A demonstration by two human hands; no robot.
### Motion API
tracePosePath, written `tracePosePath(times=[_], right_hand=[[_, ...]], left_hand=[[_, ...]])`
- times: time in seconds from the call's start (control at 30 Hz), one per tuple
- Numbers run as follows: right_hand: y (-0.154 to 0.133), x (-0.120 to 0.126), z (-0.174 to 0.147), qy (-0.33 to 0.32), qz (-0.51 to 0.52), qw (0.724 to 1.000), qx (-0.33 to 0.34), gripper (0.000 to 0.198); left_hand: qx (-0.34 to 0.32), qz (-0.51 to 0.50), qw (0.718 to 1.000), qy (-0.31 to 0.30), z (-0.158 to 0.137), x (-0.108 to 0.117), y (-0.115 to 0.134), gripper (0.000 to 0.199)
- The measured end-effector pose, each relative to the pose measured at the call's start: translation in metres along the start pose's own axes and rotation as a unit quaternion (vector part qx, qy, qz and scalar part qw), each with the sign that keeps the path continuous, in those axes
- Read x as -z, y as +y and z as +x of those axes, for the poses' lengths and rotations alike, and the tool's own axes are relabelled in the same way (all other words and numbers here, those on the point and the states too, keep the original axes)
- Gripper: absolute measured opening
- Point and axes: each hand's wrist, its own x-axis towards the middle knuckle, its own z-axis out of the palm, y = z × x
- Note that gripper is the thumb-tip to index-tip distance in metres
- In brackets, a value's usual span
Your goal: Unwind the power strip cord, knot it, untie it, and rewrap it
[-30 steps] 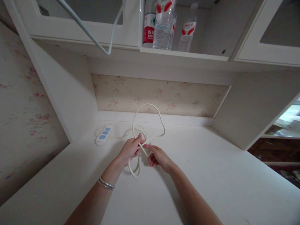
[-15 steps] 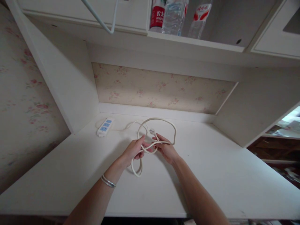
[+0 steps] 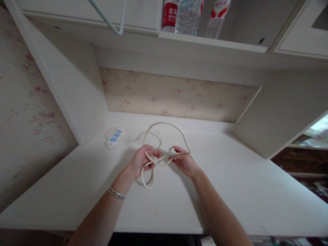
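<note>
A cream power cord is looped between my two hands above the desk. My left hand has its fingers curled around crossing strands, and a small loop hangs below it. In my right hand are the cord's white plug and a strand beside it, pinched between thumb and fingers. The cord's far part runs back along the desk to a white power strip with blue socket faces, lying at the left rear.
The white desk is bounded by side panels and a floral-papered back wall. Overhead, a cabinet shelf holds several plastic bottles. A pale bent rod hangs at the upper left.
The plug has come down and toward me into my right fingers. The large cord loop has shifted left and up, and my left fingers have opened out somewhat around the strands.
</note>
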Motion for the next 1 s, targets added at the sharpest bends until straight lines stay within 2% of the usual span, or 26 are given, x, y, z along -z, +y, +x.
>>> tracePosePath(times=[0.1, 0.23, 0.4, 0.63, 0.77, 0.87, 1.0], right_hand=[[-0.002, -0.002, -0.003, -0.009, 0.036, 0.999, -0.016, 0.011], [-0.005, -0.007, -0.006, -0.005, 0.080, 0.996, -0.038, 0.008], [-0.006, -0.005, -0.007, -0.004, 0.025, 0.998, -0.066, 0.016], [-0.011, 0.003, -0.009, -0.017, -0.036, 0.999, -0.035, 0.015], [-0.013, -0.003, -0.012, -0.030, -0.034, 0.998, -0.043, 0.025], [-0.008, -0.004, -0.010, -0.004, -0.060, 0.997, -0.046, 0.032], [-0.001, 0.007, -0.005, 0.036, -0.120, 0.992, -0.034, 0.048]], left_hand=[[0.002, -0.056, 0.998, -0.002, 0.004, 0.005, 0.001, 0.039], [0.002, -0.115, 0.992, 0.047, 0.008, 0.015, 0.005, 0.027], [-0.011, -0.197, 0.978, 0.065, 0.008, 0.026, 0.010, 0.014], [-0.056, -0.209, 0.973, 0.079, 0.008, 0.034, 0.011, 0.011], [-0.068, -0.208, 0.972, 0.084, 0.008, 0.036, 0.012, 0.013], [-0.079, -0.200, 0.973, 0.082, 0.007, 0.037, 0.013, 0.012], [-0.096, -0.178, 0.975, 0.089, 0.004, 0.035, 0.014, 0.010]])
